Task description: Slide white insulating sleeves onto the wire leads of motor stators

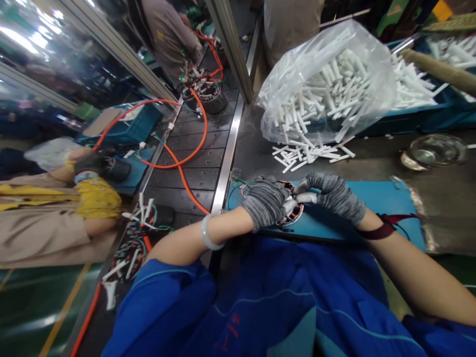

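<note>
A motor stator [296, 214] with orange and white windings rests on the blue mat [375, 198] in front of me. My left hand [266, 201], in a grey knitted glove, lies over its left side with the fingers curled onto it. From the right, my right hand [330, 195], gloved alike, reaches to the stator's upper edge. Its thumb and fingertips are pinched together there; what lies between them is too small to make out. Thin green and red lead wires [243, 188] stick out beyond my left hand. Much of the stator is hidden under the gloves.
Loose white tubes [308, 154] spill from a clear plastic bag [275, 89] behind the mat. A glass bowl [435, 151] stands at right. Left of a metal rail [225, 173], a conveyor [193, 178] carries wired stators [213, 99] and an orange cable [186, 186]. A co-worker's gloved hand [91, 163] is farther left.
</note>
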Motion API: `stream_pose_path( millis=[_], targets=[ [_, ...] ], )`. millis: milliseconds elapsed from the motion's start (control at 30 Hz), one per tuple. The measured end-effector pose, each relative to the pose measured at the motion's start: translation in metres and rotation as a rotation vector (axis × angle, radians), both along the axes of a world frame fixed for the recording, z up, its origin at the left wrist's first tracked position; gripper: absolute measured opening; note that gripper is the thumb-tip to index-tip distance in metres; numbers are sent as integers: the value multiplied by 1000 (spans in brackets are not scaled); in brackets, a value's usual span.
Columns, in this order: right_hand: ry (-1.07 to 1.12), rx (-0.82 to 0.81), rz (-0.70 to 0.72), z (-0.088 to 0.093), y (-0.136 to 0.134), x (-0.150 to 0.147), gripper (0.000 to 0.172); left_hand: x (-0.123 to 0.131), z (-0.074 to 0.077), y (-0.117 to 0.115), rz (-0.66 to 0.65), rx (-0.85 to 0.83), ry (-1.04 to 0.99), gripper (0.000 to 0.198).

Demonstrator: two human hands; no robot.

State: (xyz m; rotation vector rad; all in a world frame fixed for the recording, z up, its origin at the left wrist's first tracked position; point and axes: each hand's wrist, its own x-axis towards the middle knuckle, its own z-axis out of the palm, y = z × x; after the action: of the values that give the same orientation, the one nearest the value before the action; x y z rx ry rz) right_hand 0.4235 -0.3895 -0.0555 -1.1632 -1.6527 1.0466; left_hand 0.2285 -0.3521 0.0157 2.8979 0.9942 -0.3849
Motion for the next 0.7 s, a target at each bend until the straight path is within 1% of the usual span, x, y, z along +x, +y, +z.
stream_pose_path(
  millis=[67,133,167,200,267,333,400,433,500,567,600,667,700],
  targets=[
    [1,6,-25,-2,-2,0,32,2,-1,0,1,-11,-13,46],
    [20,0,-41,-5,-8,2,33,0,4,-5,16,12,-43,45],
    [21,-5,-48,-7,-13,3,33,-4,8,-9,17,58,-79,44],
    [12,-14,-60,-8,-17,5,35,-11,13,-15,13,131,-135,42],
    [-34,-45,-92,-10,-27,10,41,-33,19,-28,-5,323,-277,41],
    [-85,-95,-92,-8,-35,12,47,-62,16,-39,-10,485,-403,48],
    [-116,-133,-52,-6,-39,9,51,-88,1,-42,-2,555,-466,59],
    [-124,-140,-29,-5,-38,6,53,-98,-10,-41,-9,532,-477,65],
    [-152,-121,-14,-5,-34,-1,55,-110,-36,-35,-27,437,-499,70],
    [-223,-71,-19,-9,-26,-6,56,-112,-61,-27,-49,323,-530,67],
    [-279,-44,-16,-11,-22,-7,55,-110,-70,-24,-51,275,-543,65],
    [-416,13,-15,-14,-12,-4,52,-103,-81,-22,-13,209,-515,61],
    [-485,40,-17,-14,-7,-2,51,-99,-82,-23,35,193,-469,61]
  ],
)
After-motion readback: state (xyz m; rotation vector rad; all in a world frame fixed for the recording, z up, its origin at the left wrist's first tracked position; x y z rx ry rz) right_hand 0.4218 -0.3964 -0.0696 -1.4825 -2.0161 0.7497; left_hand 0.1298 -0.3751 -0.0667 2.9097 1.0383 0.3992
